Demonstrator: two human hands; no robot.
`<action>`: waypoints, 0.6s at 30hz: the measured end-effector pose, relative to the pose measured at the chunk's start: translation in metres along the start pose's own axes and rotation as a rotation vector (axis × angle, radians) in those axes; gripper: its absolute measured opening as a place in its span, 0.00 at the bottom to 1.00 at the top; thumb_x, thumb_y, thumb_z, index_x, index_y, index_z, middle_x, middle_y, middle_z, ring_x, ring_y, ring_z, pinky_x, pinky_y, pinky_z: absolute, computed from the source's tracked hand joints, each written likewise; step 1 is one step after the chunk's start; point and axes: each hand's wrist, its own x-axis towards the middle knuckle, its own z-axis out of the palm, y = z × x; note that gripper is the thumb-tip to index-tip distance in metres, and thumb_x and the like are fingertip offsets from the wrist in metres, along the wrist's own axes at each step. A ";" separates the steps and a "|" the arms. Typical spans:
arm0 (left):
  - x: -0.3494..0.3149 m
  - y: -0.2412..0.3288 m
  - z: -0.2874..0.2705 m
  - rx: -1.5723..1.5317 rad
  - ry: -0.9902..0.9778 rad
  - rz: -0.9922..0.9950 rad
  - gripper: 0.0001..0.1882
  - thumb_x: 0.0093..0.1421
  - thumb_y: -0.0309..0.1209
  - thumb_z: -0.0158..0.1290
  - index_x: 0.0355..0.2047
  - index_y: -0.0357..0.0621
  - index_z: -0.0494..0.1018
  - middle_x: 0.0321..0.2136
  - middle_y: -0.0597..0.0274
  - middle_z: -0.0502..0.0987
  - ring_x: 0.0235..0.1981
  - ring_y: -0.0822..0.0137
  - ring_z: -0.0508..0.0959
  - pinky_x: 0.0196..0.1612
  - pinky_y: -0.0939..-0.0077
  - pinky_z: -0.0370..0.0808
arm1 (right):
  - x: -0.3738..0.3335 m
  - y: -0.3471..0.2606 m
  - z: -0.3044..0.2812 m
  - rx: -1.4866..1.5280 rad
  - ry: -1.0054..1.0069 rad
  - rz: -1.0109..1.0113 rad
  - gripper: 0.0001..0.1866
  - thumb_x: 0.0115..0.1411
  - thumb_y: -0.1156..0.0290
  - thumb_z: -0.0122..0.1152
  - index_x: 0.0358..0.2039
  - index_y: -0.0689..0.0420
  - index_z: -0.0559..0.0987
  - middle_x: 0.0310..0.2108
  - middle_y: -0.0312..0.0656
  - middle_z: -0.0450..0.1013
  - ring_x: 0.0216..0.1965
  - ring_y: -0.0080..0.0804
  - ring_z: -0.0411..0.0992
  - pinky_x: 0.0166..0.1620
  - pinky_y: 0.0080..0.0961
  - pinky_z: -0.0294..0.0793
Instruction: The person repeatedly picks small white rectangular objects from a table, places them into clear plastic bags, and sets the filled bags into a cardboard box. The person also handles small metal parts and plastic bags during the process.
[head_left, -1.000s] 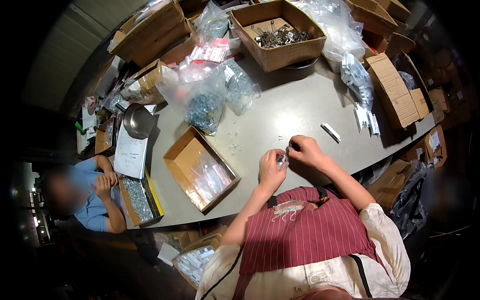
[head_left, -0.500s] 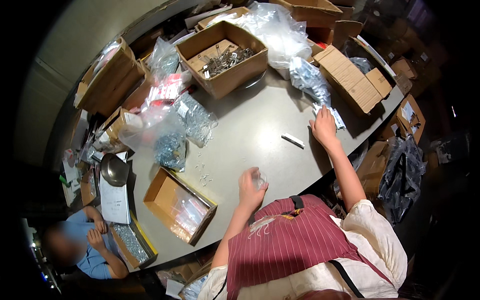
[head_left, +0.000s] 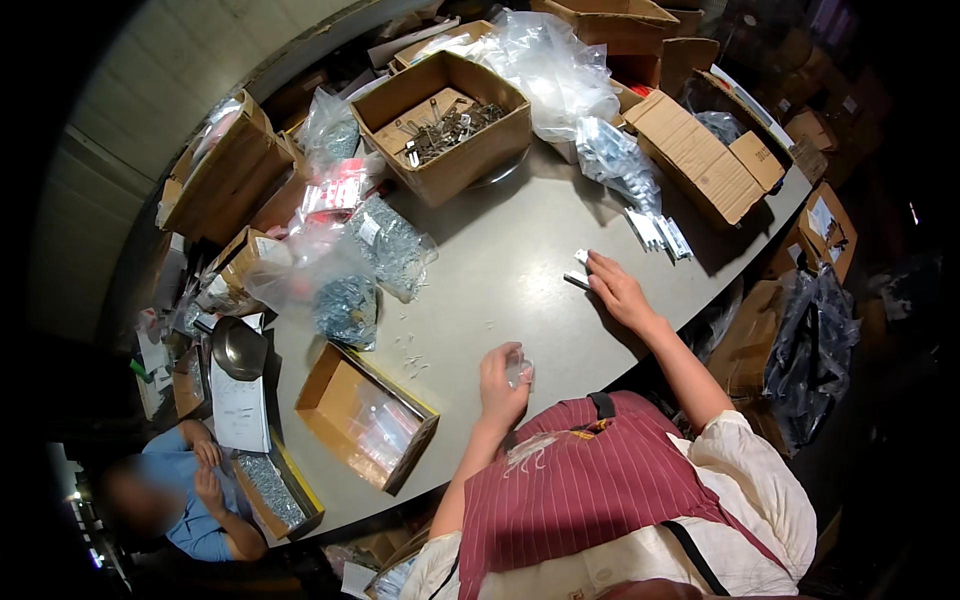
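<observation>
**Q:** What is the progress status?

**A:** Judged partway. Done: the clear plastic bag (head_left: 520, 368) is in the left hand (head_left: 500, 390), and the right hand (head_left: 617, 292) has reached the white strip (head_left: 581, 257). Not done: the strip and the bag are apart, with bare tabletop (head_left: 500, 270) between them. Also left out on the surface: 1 dark-and-white strip (head_left: 577, 281) just below the white strip, a group of white strips (head_left: 645, 230) farther right, and small pale pieces (head_left: 412, 363) scattered to the left. Whether the bag contains anything cannot be told.

**Q:** State the condition of each grip.

**A:** Left: fingers curled around the bag, grasping it. Right: palm down, fingers extended, fingertips at the white strip. Whether they pinch it or only touch it cannot be told.

**Q:** Specify the location and appearance of the parts.

**A:** The bag is near the front edge of the table, in front of the apron (head_left: 590, 480). It is transparent, glossy and loosely crumpled, and is partly hidden by the fingers. The white strip is at the right fingertips, toward the table's middle. It is short, pale and narrow; the hand hides part of it. The dark-and-white strip is slim and straight, and lies flat on the tabletop.
</observation>
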 end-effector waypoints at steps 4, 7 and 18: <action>0.001 0.004 -0.002 0.019 0.000 0.013 0.22 0.57 0.26 0.60 0.52 0.41 0.73 0.42 0.53 0.78 0.46 0.51 0.76 0.54 0.58 0.70 | 0.003 -0.003 0.003 -0.107 0.039 -0.083 0.18 0.68 0.70 0.57 0.56 0.61 0.78 0.61 0.54 0.72 0.63 0.54 0.68 0.66 0.42 0.66; 0.000 0.004 -0.002 0.037 0.012 0.023 0.22 0.56 0.26 0.60 0.52 0.41 0.73 0.42 0.53 0.78 0.46 0.51 0.76 0.54 0.58 0.70 | 0.005 0.002 0.003 -0.080 0.078 -0.064 0.16 0.65 0.72 0.60 0.53 0.58 0.81 0.59 0.51 0.74 0.60 0.53 0.70 0.64 0.42 0.68; 0.000 0.002 0.001 0.044 0.028 0.016 0.22 0.56 0.26 0.60 0.52 0.41 0.73 0.42 0.53 0.78 0.47 0.51 0.76 0.54 0.58 0.69 | 0.015 0.002 0.005 -0.101 0.165 -0.002 0.13 0.58 0.71 0.67 0.44 0.56 0.85 0.42 0.42 0.78 0.45 0.45 0.72 0.50 0.40 0.72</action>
